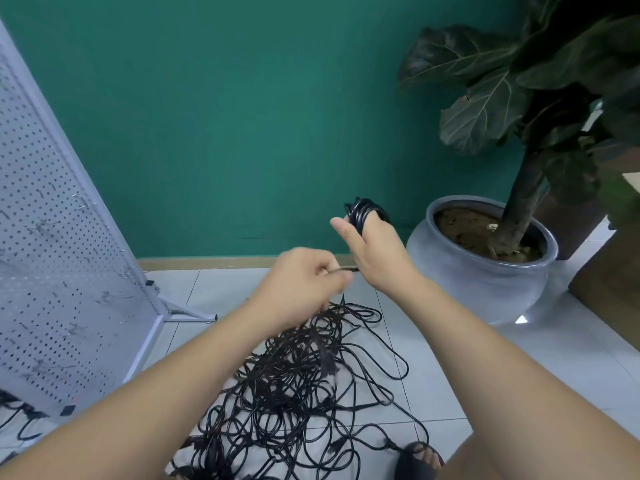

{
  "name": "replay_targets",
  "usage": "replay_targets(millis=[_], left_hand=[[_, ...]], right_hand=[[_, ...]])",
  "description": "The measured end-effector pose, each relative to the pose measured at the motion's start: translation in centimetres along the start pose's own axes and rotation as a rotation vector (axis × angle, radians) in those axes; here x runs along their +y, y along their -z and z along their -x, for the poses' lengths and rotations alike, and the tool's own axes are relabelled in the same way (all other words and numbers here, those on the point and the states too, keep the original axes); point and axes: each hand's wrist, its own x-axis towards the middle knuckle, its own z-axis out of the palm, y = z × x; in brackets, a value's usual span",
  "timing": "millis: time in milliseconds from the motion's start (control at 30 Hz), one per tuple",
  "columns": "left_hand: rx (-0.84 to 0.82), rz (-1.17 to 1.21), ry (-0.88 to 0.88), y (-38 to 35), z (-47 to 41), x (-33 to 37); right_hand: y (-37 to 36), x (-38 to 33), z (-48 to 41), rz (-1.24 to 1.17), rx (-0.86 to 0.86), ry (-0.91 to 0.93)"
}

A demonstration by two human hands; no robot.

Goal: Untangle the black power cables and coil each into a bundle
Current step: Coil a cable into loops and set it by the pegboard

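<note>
Left: tilted white pegboard stand (52, 237), its foot bar (188, 317) jutting onto the tiles. Right: grey plant pot (485, 289) on the floor, leaves (485, 109) overhanging it. Near centre: tangled black cables (304, 393) cover the floor. Bare tile strip (443, 344) between tangle and pot. Open air before the green wall (242, 133), far centre.

It looked like a corner of a shop or studio room: a white pegboard stand (52, 237) with hooks stood on the pale tiled floor (571, 358) by a teal wall (242, 116), near a large potted plant (478, 285).
</note>
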Motion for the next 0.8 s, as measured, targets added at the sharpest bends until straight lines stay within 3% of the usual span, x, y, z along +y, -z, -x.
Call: replay_targets(millis=[100,200,333,433,667,800], left_hand=[[-0.008,0.258,0.011,3.3,0.1,-0.4],[0.009,0.245,-0.017,4.8,0.1,-1.0],[0.013,0.226,-0.047,6.3,-0.5,-2.1],[-0.008,0.235,-0.046,6.7,-1.3,-3.3],[-0.160,0.201,-0.089,5.0,-2.6,-6.2],[-0.096,-0.035,-0.090,3.8,-3.1,-8.7]], right_hand=[[0.4,-0.6,0.4,0.053,-0.066,-0.006],[0.0,-1.5,1.5,0.058,-0.305,-0.065],[-0.2,-3.2,3.2,-0.361,-0.714,-0.255],[-0.1,-3.7,3.8,-0.581,-0.861,-0.300],[1.6,-3.5,3.9,-0.797,-0.818,-0.227],[2.9,-3.2,3.5,-0.858,-0.697,-0.216]])
